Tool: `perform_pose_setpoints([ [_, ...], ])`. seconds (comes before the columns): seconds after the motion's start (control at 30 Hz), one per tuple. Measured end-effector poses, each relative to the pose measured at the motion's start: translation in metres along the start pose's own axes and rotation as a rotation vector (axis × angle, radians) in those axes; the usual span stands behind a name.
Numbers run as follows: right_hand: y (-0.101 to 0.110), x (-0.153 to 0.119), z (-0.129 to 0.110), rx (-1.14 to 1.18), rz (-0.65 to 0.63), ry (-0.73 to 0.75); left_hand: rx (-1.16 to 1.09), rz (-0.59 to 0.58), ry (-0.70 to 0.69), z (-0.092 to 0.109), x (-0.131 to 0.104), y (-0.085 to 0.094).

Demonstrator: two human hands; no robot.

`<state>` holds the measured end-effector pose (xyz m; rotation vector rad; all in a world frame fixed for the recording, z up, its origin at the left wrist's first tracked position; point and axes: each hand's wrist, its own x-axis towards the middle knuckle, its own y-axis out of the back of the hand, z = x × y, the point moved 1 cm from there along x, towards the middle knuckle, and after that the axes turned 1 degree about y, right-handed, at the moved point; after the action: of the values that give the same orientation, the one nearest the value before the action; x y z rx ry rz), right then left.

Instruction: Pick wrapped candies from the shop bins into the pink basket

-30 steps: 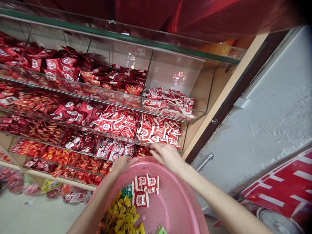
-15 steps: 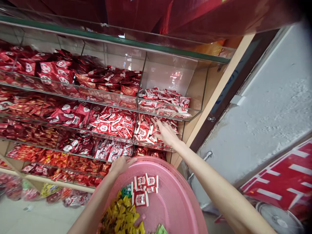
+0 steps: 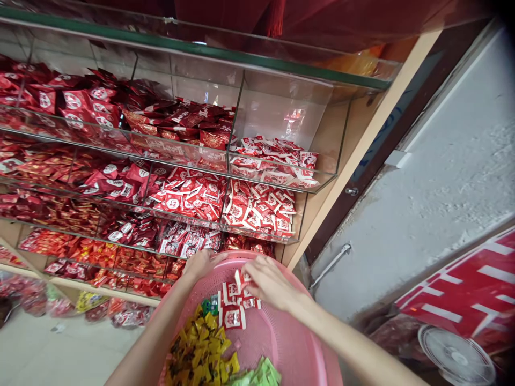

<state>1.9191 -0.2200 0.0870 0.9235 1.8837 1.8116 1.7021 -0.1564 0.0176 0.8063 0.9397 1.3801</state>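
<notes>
My left hand [image 3: 201, 264] grips the far left rim of a pink plastic basket [image 3: 298, 343]. Inside the basket, my right hand [image 3: 267, 283] pinches a red-and-white candy packet [image 3: 241, 280] just above several similar packets [image 3: 232, 317]. Yellow wrapped candies [image 3: 201, 348] fill the basket's left side, with a few green ones [image 3: 210, 305] beyond them and light green packets [image 3: 261, 374] at the near edge. Beyond the basket, a shelf compartment holds more red-and-white packets [image 3: 259, 209].
Glass-fronted shelves [image 3: 161, 155] full of red packets span the left and middle. A wooden side panel [image 3: 362, 134] and grey wall [image 3: 454, 161] stand at the right, near a white fan [image 3: 456, 354]. Bagged candies [image 3: 129, 315] lie on the floor at lower left.
My right hand has come from the shelf compartment down into the basket, with a red-and-white packet in its fingers. My left hand stays on the rim. The view has shifted slightly.
</notes>
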Motion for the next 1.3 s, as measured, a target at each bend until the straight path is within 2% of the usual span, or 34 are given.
perform_pose_setpoints([
  [0.1,-0.046,-0.005,-0.006,0.018,-0.168,0.025,-0.002,0.005,0.008,-0.002,0.0,-0.002],
  [0.2,-0.071,-0.004,-0.008,0.009,-0.262,0.054,0.007,0.005,-0.002,-0.002,0.0,-0.002],
  [0.4,-0.084,0.006,-0.016,-0.039,-0.33,0.06,0.017,-0.006,0.002,-0.001,-0.001,0.0],
  [0.6,-0.1,0.007,-0.018,-0.12,-0.219,0.043,0.021,0.002,0.003,0.0,-0.003,0.002],
  [0.7,-0.101,0.006,-0.017,-0.133,-0.201,0.005,0.008,-0.001,0.007,-0.001,-0.002,0.001],
  [0.77,-0.092,0.006,-0.017,-0.117,-0.197,0.002,0.008,0.002,0.008,-0.002,-0.001,0.0],
  [0.83,-0.071,0.009,-0.017,-0.086,-0.155,0.011,0.009,0.006,0.01,-0.003,0.0,-0.001],
  [0.97,0.001,0.024,-0.011,-0.056,0.057,0.042,-0.011,-0.001,0.003,-0.005,0.002,-0.002],
  [1.03,0.038,0.035,-0.001,-0.038,0.176,0.044,-0.006,0.005,-0.001,-0.005,0.002,-0.003],
  [1.1,0.064,0.048,0.014,-0.021,0.284,0.008,0.002,0.015,-0.001,-0.005,0.002,-0.002],
  [1.2,0.079,0.069,0.039,0.056,0.39,-0.123,-0.011,0.011,-0.006,-0.005,0.001,-0.001],
  [1.3,0.073,0.089,0.057,0.179,0.41,-0.258,-0.032,0.004,-0.006,-0.004,0.0,0.0],
])
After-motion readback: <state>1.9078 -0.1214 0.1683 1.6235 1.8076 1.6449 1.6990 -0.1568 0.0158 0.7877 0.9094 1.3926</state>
